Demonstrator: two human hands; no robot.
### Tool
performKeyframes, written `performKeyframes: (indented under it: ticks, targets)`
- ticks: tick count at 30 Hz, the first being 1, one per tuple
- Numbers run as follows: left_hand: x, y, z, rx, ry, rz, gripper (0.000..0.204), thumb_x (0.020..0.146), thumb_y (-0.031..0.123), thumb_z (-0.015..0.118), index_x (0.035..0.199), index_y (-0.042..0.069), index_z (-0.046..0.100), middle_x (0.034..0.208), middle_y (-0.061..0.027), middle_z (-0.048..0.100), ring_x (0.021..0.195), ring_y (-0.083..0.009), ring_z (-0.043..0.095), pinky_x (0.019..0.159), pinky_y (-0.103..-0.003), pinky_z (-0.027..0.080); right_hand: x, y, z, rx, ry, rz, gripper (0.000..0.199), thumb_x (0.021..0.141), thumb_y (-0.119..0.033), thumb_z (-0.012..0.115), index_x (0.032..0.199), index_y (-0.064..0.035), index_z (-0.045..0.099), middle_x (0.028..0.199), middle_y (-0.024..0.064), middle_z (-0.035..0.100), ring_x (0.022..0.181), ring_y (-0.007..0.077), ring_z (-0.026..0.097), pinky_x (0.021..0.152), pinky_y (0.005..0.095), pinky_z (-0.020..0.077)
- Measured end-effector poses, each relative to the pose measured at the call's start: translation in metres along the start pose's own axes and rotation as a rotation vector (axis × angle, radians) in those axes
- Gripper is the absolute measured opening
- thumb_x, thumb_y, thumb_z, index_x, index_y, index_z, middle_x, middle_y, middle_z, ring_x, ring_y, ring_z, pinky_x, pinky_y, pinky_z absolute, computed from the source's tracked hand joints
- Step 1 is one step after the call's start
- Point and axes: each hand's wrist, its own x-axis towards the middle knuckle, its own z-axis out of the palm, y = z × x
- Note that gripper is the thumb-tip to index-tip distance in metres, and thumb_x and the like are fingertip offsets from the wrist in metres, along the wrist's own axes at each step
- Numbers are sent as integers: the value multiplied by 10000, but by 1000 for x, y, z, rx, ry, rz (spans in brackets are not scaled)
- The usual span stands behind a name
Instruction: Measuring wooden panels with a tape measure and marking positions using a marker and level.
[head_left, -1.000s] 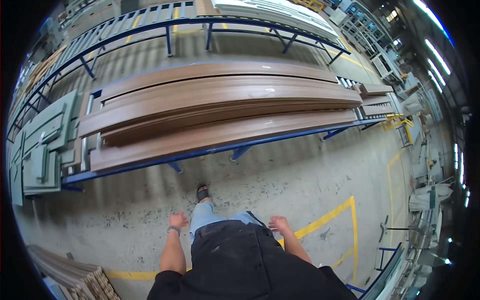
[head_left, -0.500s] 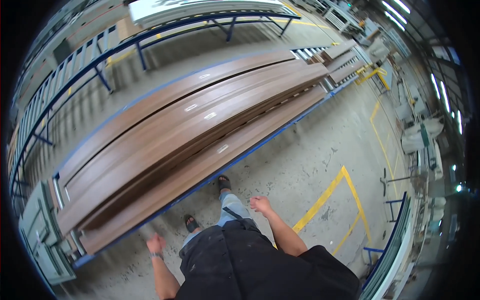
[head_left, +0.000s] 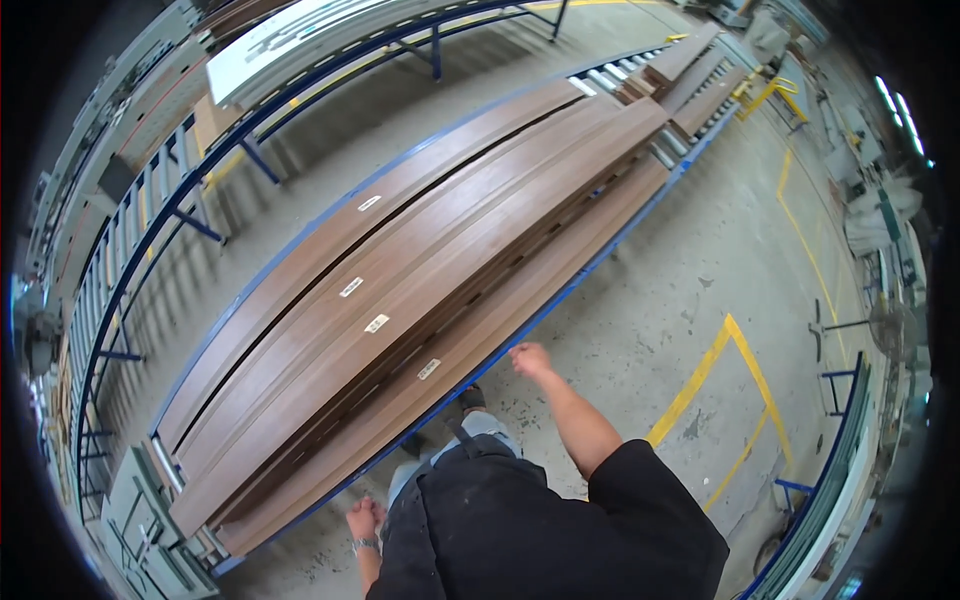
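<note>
Long brown wood-grain boards (head_left: 440, 262) lie side by side and partly stacked on a blue-framed roller conveyor (head_left: 475, 372). Small white labels (head_left: 376, 324) are stuck on their tops. My right hand (head_left: 530, 360) is loosely curled with nothing in it, near the conveyor's blue edge and apart from the boards. Lower down, beside my dark apron, my left hand (head_left: 366, 517) is also curled and holds nothing I can see; a watch or bracelet (head_left: 366, 545) circles its wrist. Neither hand touches a board.
Shorter brown boards (head_left: 690, 70) rest at the conveyor's far end, near a yellow frame (head_left: 775, 98). A second roller conveyor (head_left: 150, 215) carries white panels (head_left: 300, 45). Grey-green machinery (head_left: 145, 530) stands at the near left end. Yellow lines (head_left: 690, 380) mark the floor at right.
I have come closer to the boards, and the view has turned. My right hand has moved up toward the conveyor edge; the left hangs nearer my body. The boards remain in place.
</note>
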Motion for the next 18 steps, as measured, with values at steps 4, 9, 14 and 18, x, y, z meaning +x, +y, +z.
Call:
performKeyframes:
  ticks: [4,9,14,18]
  targets:
    - [36,32,-4,-92,32,3,217,963,188,600,835,15,629,702,-70,649,527,-162,621,425,-287,464,0,-17,-5,231,-49,65,256,918,-294,647,1058,-81,671,829,35,690,692,143,660,587,308,506]
    - [30,66,2,-203,132,20,216,974,213,588,913,16,653,778,-65,665,585,-145,638,472,-267,487,-14,-9,21,203,-239,178,369,935,-322,626,1200,-66,604,981,109,703,837,230,696,716,361,546]
    - [16,31,23,-99,50,-96,225,957,233,592,984,23,671,832,-70,695,660,-154,688,538,-277,521,11,11,50,601,-260,346,509,937,-345,625,1327,-42,502,1245,219,614,1040,334,660,851,474,568]
    - [-11,16,39,28,-22,-184,271,952,236,601,1100,21,673,860,-86,699,659,-154,683,553,-281,528,47,-10,64,736,-113,424,606,899,-382,675,1352,-37,468,1268,266,556,1057,385,630,859,496,560]
